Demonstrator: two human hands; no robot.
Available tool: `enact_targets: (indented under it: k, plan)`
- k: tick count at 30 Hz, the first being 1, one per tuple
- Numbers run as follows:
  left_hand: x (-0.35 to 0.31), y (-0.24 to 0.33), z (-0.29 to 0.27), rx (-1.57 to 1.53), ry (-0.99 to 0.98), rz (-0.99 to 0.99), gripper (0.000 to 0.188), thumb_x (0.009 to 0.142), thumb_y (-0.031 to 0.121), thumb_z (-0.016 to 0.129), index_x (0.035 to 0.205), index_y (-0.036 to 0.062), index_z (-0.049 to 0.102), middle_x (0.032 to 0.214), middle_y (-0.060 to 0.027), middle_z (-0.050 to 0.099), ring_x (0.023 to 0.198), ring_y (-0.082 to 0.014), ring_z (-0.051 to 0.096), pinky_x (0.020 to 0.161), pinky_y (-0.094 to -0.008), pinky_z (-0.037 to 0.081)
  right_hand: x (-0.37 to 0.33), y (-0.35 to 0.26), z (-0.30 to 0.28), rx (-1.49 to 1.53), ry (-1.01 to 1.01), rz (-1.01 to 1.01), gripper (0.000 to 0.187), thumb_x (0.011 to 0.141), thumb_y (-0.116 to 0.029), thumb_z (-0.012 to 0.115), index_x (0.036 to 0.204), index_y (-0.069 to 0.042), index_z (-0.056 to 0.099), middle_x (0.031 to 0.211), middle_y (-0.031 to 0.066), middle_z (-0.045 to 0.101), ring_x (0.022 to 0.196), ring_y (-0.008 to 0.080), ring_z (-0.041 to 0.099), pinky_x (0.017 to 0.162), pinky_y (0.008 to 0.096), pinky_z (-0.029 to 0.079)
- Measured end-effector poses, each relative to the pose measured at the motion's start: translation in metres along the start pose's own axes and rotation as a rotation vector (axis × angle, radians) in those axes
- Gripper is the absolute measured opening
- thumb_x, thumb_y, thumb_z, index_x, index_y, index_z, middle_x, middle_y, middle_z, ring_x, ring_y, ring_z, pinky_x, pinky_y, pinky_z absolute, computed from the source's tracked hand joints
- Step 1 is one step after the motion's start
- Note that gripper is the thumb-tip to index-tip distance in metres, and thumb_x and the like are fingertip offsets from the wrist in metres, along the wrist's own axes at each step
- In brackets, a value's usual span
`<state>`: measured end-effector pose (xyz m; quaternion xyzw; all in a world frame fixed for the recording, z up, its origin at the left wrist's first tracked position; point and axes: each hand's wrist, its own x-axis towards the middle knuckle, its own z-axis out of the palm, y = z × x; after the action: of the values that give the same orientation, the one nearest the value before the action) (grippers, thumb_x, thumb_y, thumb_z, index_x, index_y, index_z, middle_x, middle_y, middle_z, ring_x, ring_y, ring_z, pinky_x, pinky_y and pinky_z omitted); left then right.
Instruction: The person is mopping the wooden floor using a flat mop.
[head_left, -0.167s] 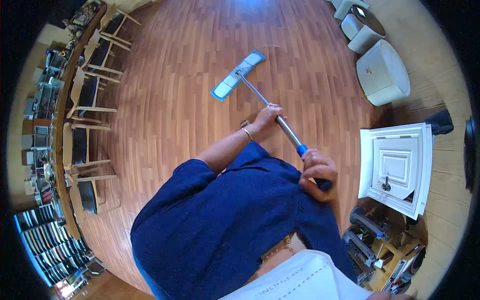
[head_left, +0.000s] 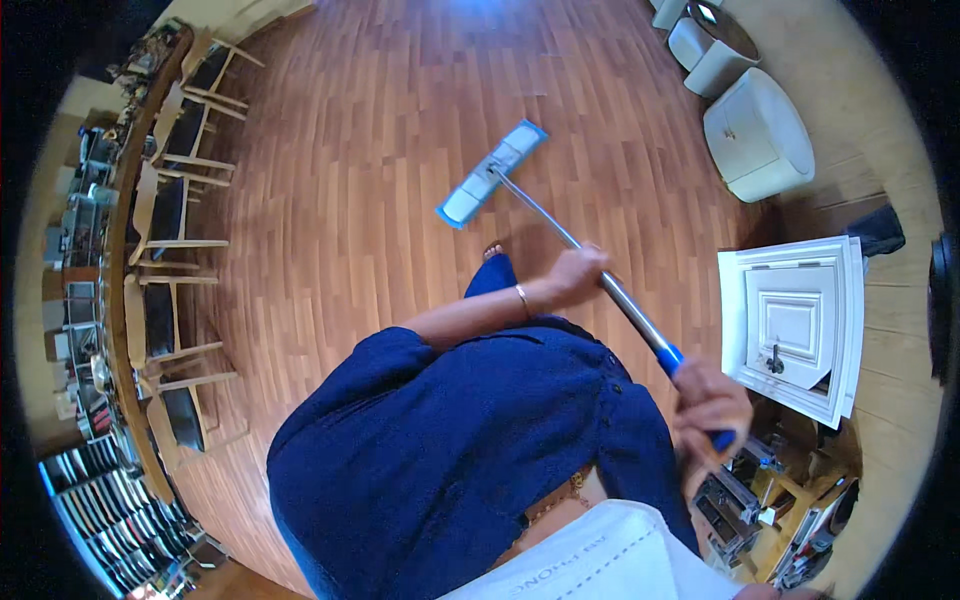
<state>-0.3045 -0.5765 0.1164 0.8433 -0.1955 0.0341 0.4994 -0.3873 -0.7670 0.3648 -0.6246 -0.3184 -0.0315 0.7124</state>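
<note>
Head view: left hand point(head_left: 578, 277), clenched around silver metal pole point(head_left: 640, 318) of blue-fringed, rectangular flat mop point(head_left: 511, 152); right hand point(head_left: 712, 402), blurred, clasped higher up. Mop head: far of both hands, on brown wood-plank floor point(head_left: 350, 130). Progress: mopping apparently in hand; done and remaining stretches indistinguishable. Edges: pale wooden chairs with black seats point(head_left: 159, 318), left; white panelled cabinet point(head_left: 790, 318), right, near right hand. Moving room: floor between, extending far.

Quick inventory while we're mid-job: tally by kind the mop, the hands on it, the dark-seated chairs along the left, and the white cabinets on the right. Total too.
Flat mop: 1
Hands on it, left hand and right hand: 2
Dark-seated chairs: 5
White cabinets, rounded cabinet and panelled cabinet: 2
Total: 10
</note>
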Motion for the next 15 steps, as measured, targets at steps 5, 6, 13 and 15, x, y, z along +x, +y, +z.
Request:
enact_targets:
  k: [5, 6, 13, 15]
  plan:
    - [0.036, 0.048, -0.019, 0.040, -0.267, 0.081, 0.023, 0.075, 0.028, 0.073, 0.068, 0.0110, 0.059, 0.072, -0.0126, 0.062, 0.076, -0.0350, 0.063, 0.061, -0.0488, 0.050, 0.016, -0.018, -0.033, 0.035, -0.225, -0.206, 0.028, 0.084, -0.030, 0.073, 0.075, -0.005, 0.064, 0.063, 0.0026, 0.057, 0.059, 0.0157, 0.061, 0.060, 0.0305, 0.055]
    - [0.043, 0.046, -0.024, 0.041, -0.341, 0.116, 0.025, 0.075, 0.029, 0.073, 0.068, 0.0109, 0.058, 0.073, -0.0123, 0.062, 0.076, -0.0347, 0.063, 0.060, -0.0490, 0.050, 0.018, -0.015, -0.030, 0.033, -0.225, -0.200, 0.028, 0.084, -0.030, 0.073, 0.075, -0.005, 0.064, 0.063, 0.0026, 0.057, 0.059, 0.0157, 0.061, 0.060, 0.0305, 0.055]
    - [0.080, -0.005, -0.052, 0.126, -0.313, 0.072, 0.027, 0.076, 0.030, 0.072, 0.068, 0.0101, 0.056, 0.074, -0.0133, 0.061, 0.078, -0.0362, 0.062, 0.061, -0.0486, 0.051, 0.057, 0.045, -0.006, 0.006, 0.089, -0.311, 0.028, 0.086, -0.027, 0.070, 0.079, -0.004, 0.059, 0.059, 0.0020, 0.054, 0.054, 0.0162, 0.059, 0.051, 0.0308, 0.052]
    - [0.089, -0.042, -0.048, 0.118, -0.204, 0.055, 0.030, 0.077, 0.032, 0.073, 0.069, 0.0092, 0.056, 0.076, -0.0146, 0.061, 0.079, -0.0378, 0.062, 0.063, -0.0485, 0.051, 0.066, 0.073, 0.002, -0.036, 0.078, -0.295, 0.022, 0.086, -0.024, 0.065, 0.078, -0.006, 0.054, 0.062, 0.0039, 0.049, 0.053, 0.0173, 0.050, 0.051, 0.0311, 0.043]
